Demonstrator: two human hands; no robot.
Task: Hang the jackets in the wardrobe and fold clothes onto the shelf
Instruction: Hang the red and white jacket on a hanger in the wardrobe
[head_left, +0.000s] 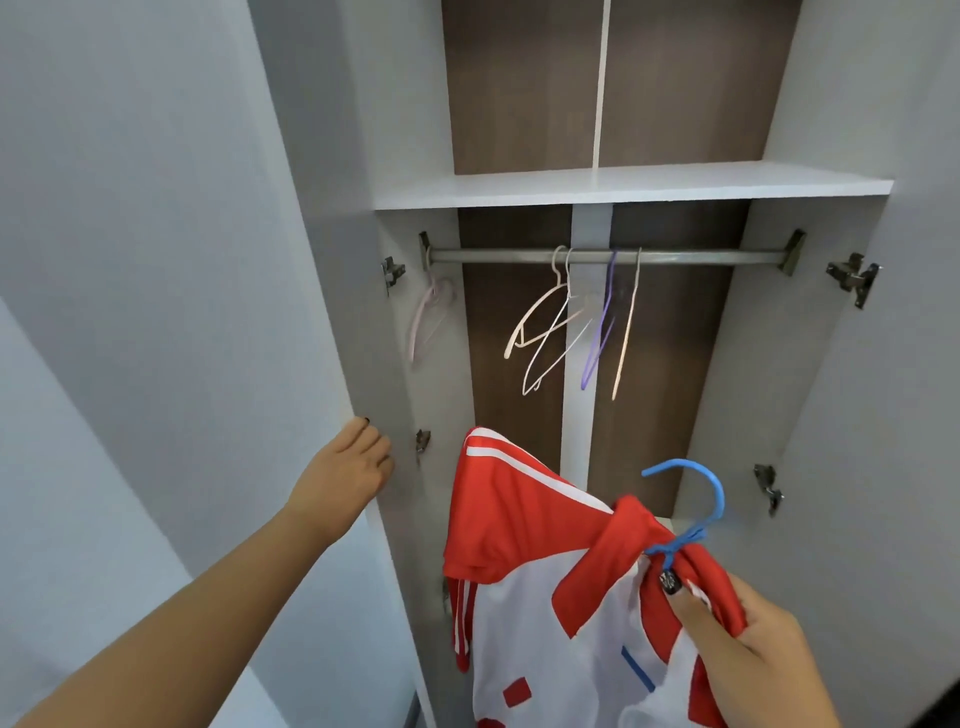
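A red and white jacket (524, 561) hangs on a blue hanger (693, 512) in the lower middle, in front of the open wardrobe. My right hand (743, 639) grips the jacket's red collar and the hanger's neck together. The blue hook points up, well below the metal rail (498, 255). My left hand (345, 470) rests on the front edge of the wardrobe's left side panel (332, 322), fingers curled round the edge. A white shelf (623, 184) spans the wardrobe above the rail.
Several bare hangers (571, 322), white, pink and purple, hang mid-rail, and a pale pink hanger (428, 317) hangs at the rail's left end. Both doors stand open, the right door (883, 415) close to my right hand. Metal hinges stick out on both side panels.
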